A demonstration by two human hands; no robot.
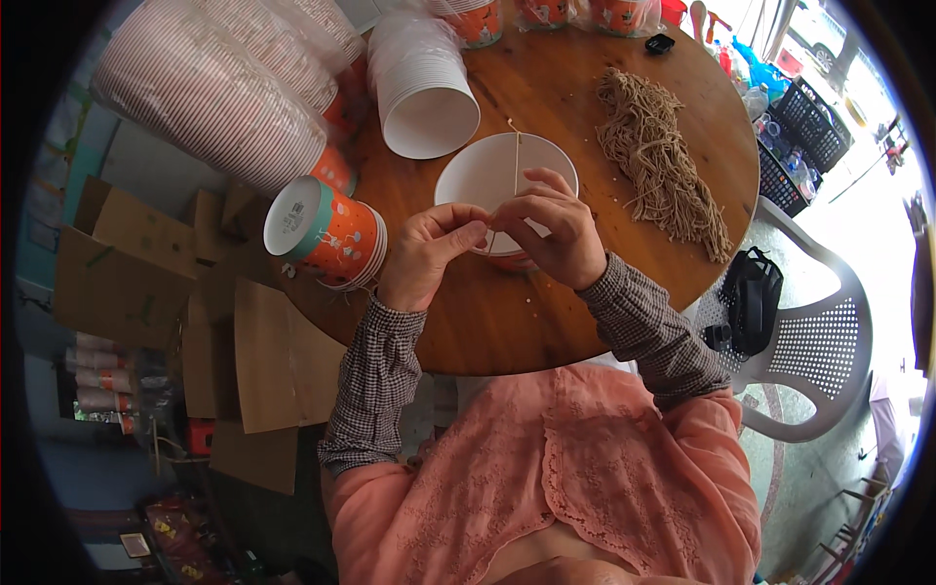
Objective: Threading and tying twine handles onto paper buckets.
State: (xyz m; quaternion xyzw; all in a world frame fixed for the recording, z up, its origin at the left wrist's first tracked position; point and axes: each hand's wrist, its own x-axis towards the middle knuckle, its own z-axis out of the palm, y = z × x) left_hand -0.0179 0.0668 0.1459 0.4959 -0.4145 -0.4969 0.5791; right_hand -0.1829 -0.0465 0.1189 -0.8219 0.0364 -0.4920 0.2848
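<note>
In front of me on the round wooden table stands a paper bucket [466,182], white inside, with its mouth facing up. A thin tan string [518,156] runs across the mouth from a small knot beyond the far rim to the near rim. There my left hand [426,252] pinches it between thumb and forefinger. My right hand [563,232] meets the left fingertips, thumb and forefinger closed on the string and the other fingers raised. The fingers hide the string's near end. To the right lies a loose bundle of tan strings [655,156].
Left of my hands, a short stack of orange and teal buckets [336,234] lies tipped over. Beyond it are long plastic-wrapped bucket stacks [210,88] and a white stack [429,112]. Cardboard boxes [268,361] sit beside the table; a grey plastic chair [819,341] stands right.
</note>
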